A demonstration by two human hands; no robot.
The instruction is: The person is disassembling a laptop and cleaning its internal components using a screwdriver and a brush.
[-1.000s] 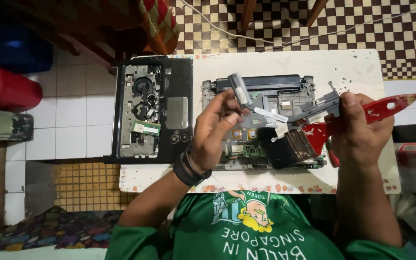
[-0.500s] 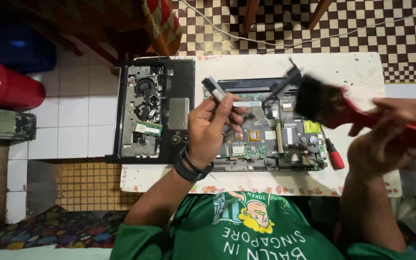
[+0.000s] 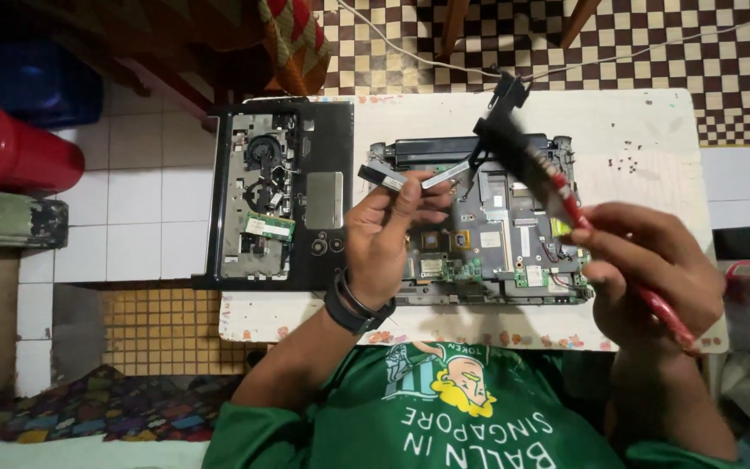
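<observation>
Holding a grey metal part (image 3: 410,180) above the opened laptop base (image 3: 488,234), the left hand (image 3: 388,239) pinches it between thumb and curled fingers; a dark band sits on the wrist. The part runs from a dark block at its left end to a thin arm reaching up and right toward a black bracket (image 3: 507,91). The right hand (image 3: 648,269) closes its fingers around the red handle of a brush (image 3: 557,187), whose dark bristle end is blurred and hangs over the base's upper middle.

Labels: a green memory strip (image 3: 269,227) lies low in the black cover (image 3: 275,204) at left; small white and yellow-green stickers dot the board's lower right.

Edges and room: the base sits mid-table (image 3: 644,139), its front edge near the table's near edge. Bare white tabletop lies to the right and behind, speckled with small bits. The cover overhangs the table's left edge, just beside the base.

Surroundings: a red cylinder (image 3: 15,152) and a dark blue tub (image 3: 36,82) sit on the tiled floor, well apart to the left. A white cable (image 3: 410,48) crosses the chequered floor behind the table. Chair legs stand beyond it.
</observation>
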